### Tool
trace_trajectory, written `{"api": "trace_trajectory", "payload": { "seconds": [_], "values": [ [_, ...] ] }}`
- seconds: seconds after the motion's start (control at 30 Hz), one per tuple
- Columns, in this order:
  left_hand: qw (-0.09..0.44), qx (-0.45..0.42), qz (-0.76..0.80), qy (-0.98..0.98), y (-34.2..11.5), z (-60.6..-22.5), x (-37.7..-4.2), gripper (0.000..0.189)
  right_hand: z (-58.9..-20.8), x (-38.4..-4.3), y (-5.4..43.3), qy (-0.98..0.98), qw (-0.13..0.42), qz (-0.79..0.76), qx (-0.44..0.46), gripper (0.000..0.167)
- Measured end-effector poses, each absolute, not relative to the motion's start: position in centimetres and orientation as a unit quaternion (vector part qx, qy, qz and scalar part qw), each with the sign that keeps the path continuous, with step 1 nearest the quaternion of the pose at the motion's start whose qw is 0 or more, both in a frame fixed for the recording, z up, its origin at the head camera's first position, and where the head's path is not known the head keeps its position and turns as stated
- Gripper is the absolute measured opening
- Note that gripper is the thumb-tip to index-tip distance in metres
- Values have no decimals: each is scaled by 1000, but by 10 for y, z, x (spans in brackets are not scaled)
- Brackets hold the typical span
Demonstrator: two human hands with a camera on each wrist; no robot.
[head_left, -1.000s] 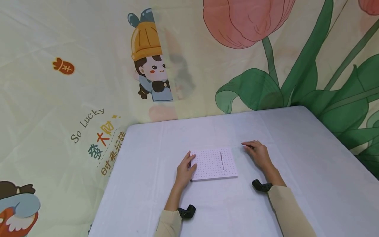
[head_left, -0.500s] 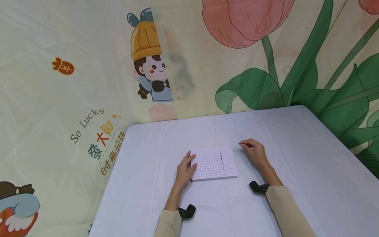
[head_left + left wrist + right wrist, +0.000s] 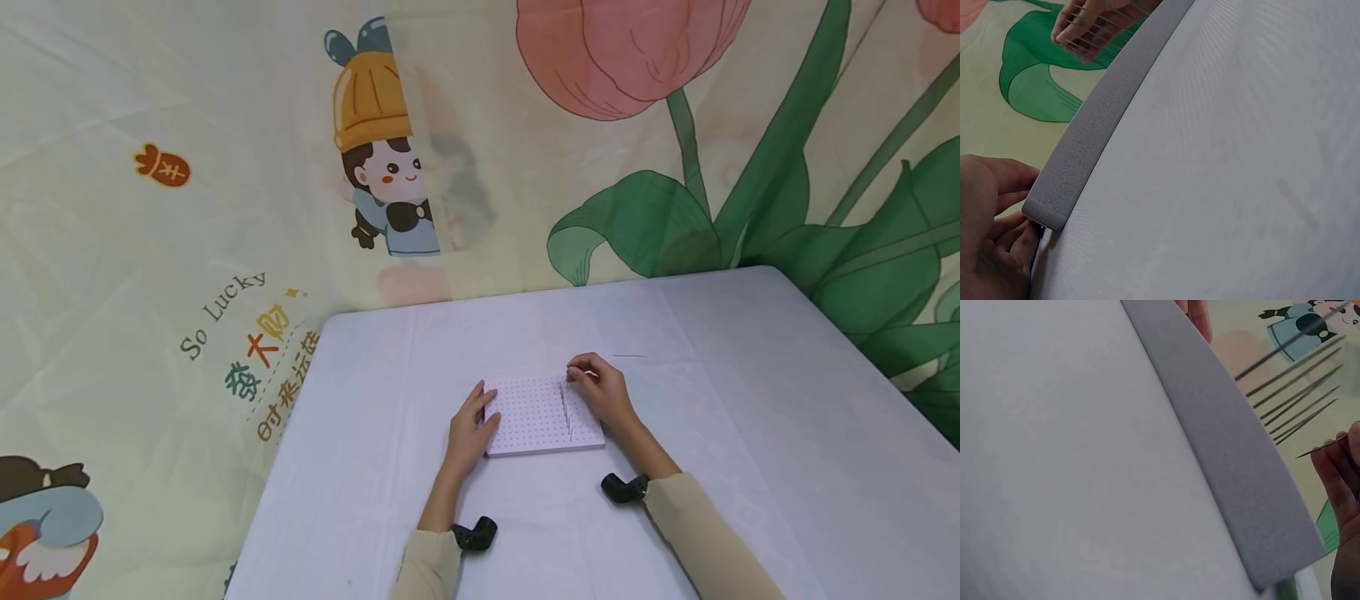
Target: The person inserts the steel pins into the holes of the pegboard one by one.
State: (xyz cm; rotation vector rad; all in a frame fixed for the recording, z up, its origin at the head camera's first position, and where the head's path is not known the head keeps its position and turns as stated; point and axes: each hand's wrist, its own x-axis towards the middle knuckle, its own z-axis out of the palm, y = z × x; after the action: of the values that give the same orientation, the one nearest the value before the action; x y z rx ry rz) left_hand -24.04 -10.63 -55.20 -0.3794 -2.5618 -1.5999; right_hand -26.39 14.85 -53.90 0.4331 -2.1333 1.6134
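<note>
A white pegboard (image 3: 517, 421) dotted with small holes lies on the table. My left hand (image 3: 468, 437) holds its left side, with thumb and index over the top; the left wrist view shows fingers (image 3: 1013, 178) at the board's corner. Several thin dark needles (image 3: 1296, 365) stand upright in a row toward the board's right side, some leaning slightly. Above the back end of that row is my right hand (image 3: 606, 396), pinching another needle (image 3: 1322, 449) between thumb and fingers. In the right wrist view its pointed end sticks out, apart from the board; its other end is hidden in the fingers.
One loose needle (image 3: 630, 356) lies on the white-covered table (image 3: 720, 417), behind and right of the board. A printed cloth backdrop (image 3: 487, 125) rises behind the table's far edge. Each wrist wears a black camera (image 3: 475, 534).
My right hand has moved left and slightly toward me, from beyond the board to over the row, carrying a needle. The loose needle is now uncovered on the table. The left hand has stayed put.
</note>
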Motion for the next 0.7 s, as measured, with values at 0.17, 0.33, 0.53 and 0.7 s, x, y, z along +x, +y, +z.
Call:
{"api": "trace_trajectory", "payload": {
  "seconds": [0.17, 0.33, 0.53, 0.7],
  "values": [
    [49, -124, -527, -839, -107, -553, -240, 40, -528, -257, 139, -757, 218, 579, 210, 9],
    [48, -120, -527, -840, -106, -554, -241, 39, -517, -248, 136, -770, 210, 560, 222, 8],
    [45, -115, -523, -843, -105, -552, -241, 39, -513, -246, 136, -779, 200, 551, 223, 8],
    [43, -116, -523, -844, -106, -551, -240, 39, -513, -245, 135, -792, 187, 540, 217, 7]
  ]
}}
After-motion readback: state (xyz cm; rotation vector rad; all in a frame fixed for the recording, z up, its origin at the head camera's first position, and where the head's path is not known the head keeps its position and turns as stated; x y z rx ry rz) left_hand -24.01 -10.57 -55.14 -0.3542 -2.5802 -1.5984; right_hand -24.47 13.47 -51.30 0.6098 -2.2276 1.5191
